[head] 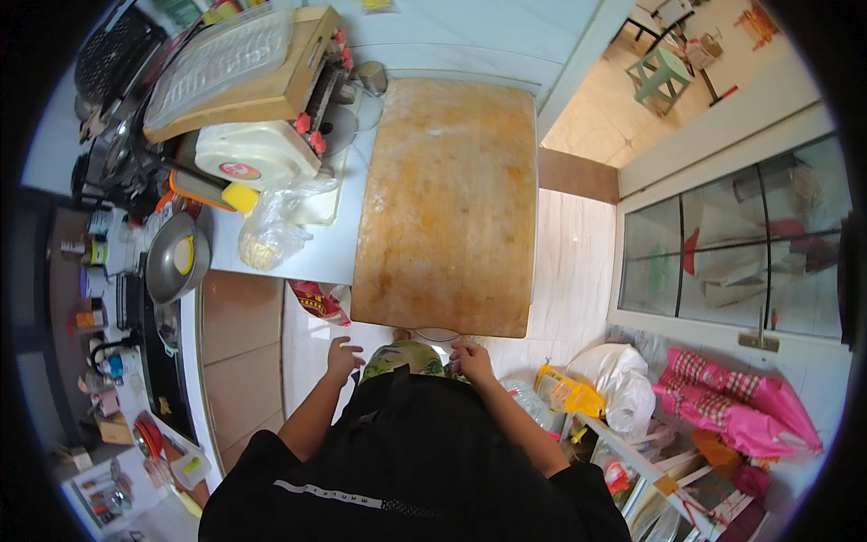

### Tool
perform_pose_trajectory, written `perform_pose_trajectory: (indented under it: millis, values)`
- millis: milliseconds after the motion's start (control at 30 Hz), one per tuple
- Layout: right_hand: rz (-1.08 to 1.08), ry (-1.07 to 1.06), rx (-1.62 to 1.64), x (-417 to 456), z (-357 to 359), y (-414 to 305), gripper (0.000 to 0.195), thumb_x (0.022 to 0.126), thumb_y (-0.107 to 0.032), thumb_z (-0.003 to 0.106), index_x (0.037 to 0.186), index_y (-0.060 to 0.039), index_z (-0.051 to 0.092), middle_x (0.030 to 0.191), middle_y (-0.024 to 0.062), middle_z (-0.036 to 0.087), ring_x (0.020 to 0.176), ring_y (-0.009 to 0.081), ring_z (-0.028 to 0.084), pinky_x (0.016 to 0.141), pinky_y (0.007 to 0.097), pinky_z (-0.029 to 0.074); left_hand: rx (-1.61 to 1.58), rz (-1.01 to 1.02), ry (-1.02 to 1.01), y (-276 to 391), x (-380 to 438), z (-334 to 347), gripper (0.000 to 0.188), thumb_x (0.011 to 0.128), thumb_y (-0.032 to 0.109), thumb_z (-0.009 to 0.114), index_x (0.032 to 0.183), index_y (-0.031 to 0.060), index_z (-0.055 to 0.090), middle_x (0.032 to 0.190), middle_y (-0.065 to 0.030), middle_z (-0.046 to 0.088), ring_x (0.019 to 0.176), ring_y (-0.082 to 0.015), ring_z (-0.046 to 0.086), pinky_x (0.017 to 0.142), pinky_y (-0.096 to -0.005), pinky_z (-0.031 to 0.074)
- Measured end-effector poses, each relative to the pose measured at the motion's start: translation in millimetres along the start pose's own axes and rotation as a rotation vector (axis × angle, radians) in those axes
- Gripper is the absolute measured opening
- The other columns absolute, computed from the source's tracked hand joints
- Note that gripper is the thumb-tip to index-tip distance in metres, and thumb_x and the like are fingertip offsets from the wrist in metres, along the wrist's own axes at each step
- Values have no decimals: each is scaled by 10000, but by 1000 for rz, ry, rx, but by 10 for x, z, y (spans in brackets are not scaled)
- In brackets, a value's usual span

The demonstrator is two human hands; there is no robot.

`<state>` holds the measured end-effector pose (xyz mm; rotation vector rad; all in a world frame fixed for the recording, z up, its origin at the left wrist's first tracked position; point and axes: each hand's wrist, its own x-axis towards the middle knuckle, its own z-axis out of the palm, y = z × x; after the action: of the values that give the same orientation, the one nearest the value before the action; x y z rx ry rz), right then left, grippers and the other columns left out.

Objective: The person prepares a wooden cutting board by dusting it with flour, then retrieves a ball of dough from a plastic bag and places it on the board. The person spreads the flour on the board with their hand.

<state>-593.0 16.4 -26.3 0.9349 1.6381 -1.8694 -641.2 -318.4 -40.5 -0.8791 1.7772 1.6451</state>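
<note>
A large wooden board [447, 210], with pale dusty marks on its surface, lies before me on the white counter. My left hand [344, 359] hangs just below the board's near left corner, fingers apart and empty. Close to the board's near edge, by my patterned shorts [406, 359], is my right hand [471, 360]; its fingers are bent, and whether they pinch something small cannot be told. Left of the board sit a clear plastic bag with pale contents [261, 247], a yellow sponge [240, 197] and a cream-coloured machine [250, 154] with red knobs.
A grey pan [162, 264] stands at the left by the stove. A red bag [318, 301] is below the counter. Behind my right arm are a yellow package [569, 391], a white plastic bag [626, 389] and pink fabric [738, 406]. A glazed door [731, 237] stands at the right.
</note>
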Motion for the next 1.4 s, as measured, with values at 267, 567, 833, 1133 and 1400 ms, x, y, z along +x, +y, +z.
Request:
perform_pose_trajectory:
  millis: [267, 567, 833, 1133, 1400]
  values:
    - [12, -309, -309, 7, -625, 433, 436, 757, 83, 506, 1180, -5, 562, 1128, 176, 598, 960, 261, 635, 788, 327, 523, 563, -69, 233, -1569, -694, 198, 472, 793, 222, 579, 1194, 3, 459, 1115, -250, 577, 1034, -380, 572, 864, -434, 467]
    - [-107, -752, -1243, 193, -708, 802, 455, 854, -333, 500, 1225, -79, 568, 1209, 177, 584, 1133, 297, 550, 978, 377, 406, 717, -267, -79, -2580, -1480, 235, 543, 881, 433, 434, 999, -57, 637, 1116, -275, 595, 1058, -400, 571, 841, -441, 465]
    - [-133, -886, -1287, 227, -287, 1066, 538, 877, -420, 468, 1255, -43, 529, 1351, 187, 459, 1260, 332, 415, 1049, 372, 319, 836, -245, 59, -2296, -1736, -10, 385, 877, 283, 470, 1165, 27, 484, 1094, -254, 597, 975, -404, 604, 815, -505, 478]
    - [-222, -270, -1273, -657, 327, 977, 367, 808, -375, 559, 996, -87, 687, 990, 197, 652, 928, 346, 623, 835, 404, 480, 1124, 99, 65, -1863, -1941, -679, 208, 823, 223, 548, 934, 86, 658, 859, -147, 656, 865, -344, 640, 727, -443, 524]
    - [-76, 490, -888, -1257, -383, 1191, 393, 823, -353, 510, 829, 1, 680, 896, 260, 631, 862, 425, 609, 772, 476, 475, 1467, 748, 333, -1429, -1686, -407, 293, 812, 279, 584, 703, 15, 648, 742, -142, 627, 889, -295, 547, 774, -441, 407]
